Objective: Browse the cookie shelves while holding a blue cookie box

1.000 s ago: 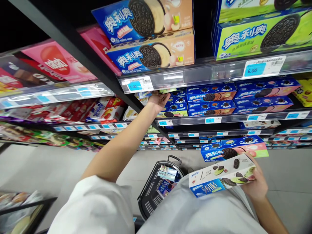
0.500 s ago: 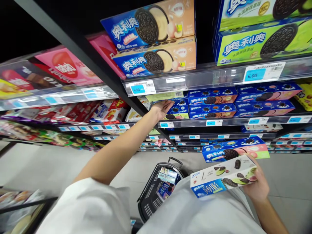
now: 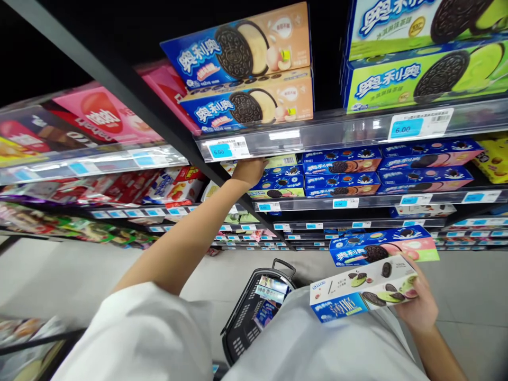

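My left hand (image 3: 248, 171) reaches up under the rail of the second shelf, its fingers curled round the end of a pale green cookie box (image 3: 282, 160) that lies atop the stacked blue boxes (image 3: 282, 182). My right hand (image 3: 417, 306) is low at my side, closed on two cookie boxes held flat together: a white one with a blue label (image 3: 357, 290) in front, and a blue and pink one (image 3: 381, 246) behind it.
A black shopping basket (image 3: 244, 330) with boxes in it sits on the grey floor below. Shelves full of cookie boxes with blue price tags (image 3: 407, 127) run along the right; pink and red packets (image 3: 99, 114) fill the shelves at left.
My left hand has gone from open palm below the pale green box to curled round its end, a little higher and to the left. The right hand has kept still.
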`<control>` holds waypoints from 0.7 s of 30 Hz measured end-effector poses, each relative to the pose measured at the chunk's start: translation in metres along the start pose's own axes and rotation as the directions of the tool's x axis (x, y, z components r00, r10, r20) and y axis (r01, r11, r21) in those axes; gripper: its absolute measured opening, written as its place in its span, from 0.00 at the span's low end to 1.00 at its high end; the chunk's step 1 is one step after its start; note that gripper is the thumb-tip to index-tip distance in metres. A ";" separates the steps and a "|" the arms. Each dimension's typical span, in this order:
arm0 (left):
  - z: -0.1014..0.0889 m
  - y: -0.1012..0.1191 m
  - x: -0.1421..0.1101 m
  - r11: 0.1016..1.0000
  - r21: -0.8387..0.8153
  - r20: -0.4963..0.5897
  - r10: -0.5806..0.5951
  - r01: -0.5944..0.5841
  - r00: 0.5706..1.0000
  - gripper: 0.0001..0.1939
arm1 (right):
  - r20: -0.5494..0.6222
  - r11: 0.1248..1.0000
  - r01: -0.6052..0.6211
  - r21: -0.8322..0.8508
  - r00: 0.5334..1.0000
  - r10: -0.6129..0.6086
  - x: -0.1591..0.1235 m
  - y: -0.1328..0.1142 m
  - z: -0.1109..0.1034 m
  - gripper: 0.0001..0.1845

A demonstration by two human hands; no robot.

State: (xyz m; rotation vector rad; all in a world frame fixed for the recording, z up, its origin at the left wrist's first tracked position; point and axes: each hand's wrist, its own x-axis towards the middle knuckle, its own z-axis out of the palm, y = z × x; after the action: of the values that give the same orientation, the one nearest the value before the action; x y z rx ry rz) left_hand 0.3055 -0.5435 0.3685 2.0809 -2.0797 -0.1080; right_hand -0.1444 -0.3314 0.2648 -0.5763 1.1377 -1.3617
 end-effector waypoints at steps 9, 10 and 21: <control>-0.006 -0.002 -0.001 0.998 0.036 0.086 -0.048 0.045 0.995 0.28 | 0.021 1.000 0.003 -0.009 1.000 -0.003 0.001 0.002 -0.002 0.22; -0.009 -0.003 0.000 0.998 0.034 0.085 -0.054 0.051 0.995 0.29 | 0.026 1.000 0.005 -0.010 1.000 -0.005 0.001 0.003 -0.003 0.23; -0.018 -0.005 0.010 1.000 -0.008 0.082 0.020 -0.019 0.996 0.35 | 0.014 1.000 -0.002 -0.021 1.000 0.003 0.001 0.003 -0.009 0.23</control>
State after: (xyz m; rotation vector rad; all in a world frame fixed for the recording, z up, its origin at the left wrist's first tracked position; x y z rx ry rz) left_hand 0.3137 -0.5518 0.3859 2.0849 -2.1424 -0.2016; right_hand -0.1512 -0.3295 0.2584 -0.5987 1.1421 -1.3430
